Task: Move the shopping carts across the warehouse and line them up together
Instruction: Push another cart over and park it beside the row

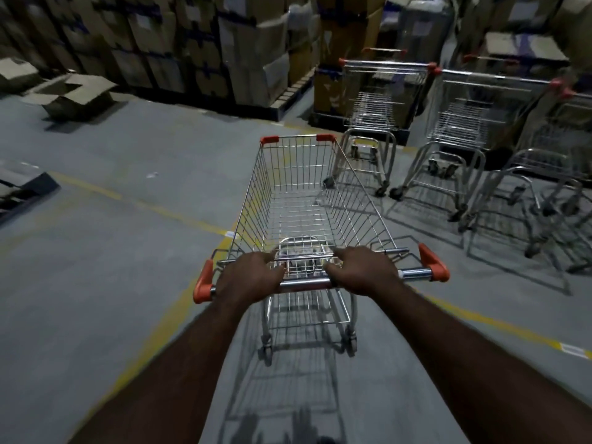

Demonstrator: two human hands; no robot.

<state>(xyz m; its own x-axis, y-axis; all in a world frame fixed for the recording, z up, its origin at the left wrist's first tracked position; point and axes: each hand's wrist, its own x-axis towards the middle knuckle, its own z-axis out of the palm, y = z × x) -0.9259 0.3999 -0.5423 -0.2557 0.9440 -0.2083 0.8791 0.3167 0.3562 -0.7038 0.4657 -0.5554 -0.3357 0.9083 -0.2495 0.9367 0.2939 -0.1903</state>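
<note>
Forearms reach forward from the bottom of the view, and both hands have hold of the cart: the left hand (248, 274) and the right hand (362, 270) each curl their fingers over the chromed handle bar (304, 285), close together near its middle, with the thumbs tucked underneath. Moulded orange plastic end caps (202, 285) finish the bar at each side. Ahead of the hands the shopping cart (288, 193) stands on its small castors, an empty basket of thin, bright steel wire that tapers toward its front, where two more orange corner pieces sit on the rim. It stands on a smooth, matt grey floor (96, 251), straddling a worn yellow painted line (160, 334). Beyond its front and to the right, three parked carts (461, 123) of the same wire-and-tube build stand side by side near the stacks, their curved tubular frames casting grid shadows. So part of the job looks done, with a row already formed; this cart is near that row but not yet in it, angled to its left, and I judge it needs steering alongside. Farther back, an open cardboard box (69, 92) lies on the floor, and tall stacks of taped brown cartons (192, 43) on pallets fill the background.
</note>
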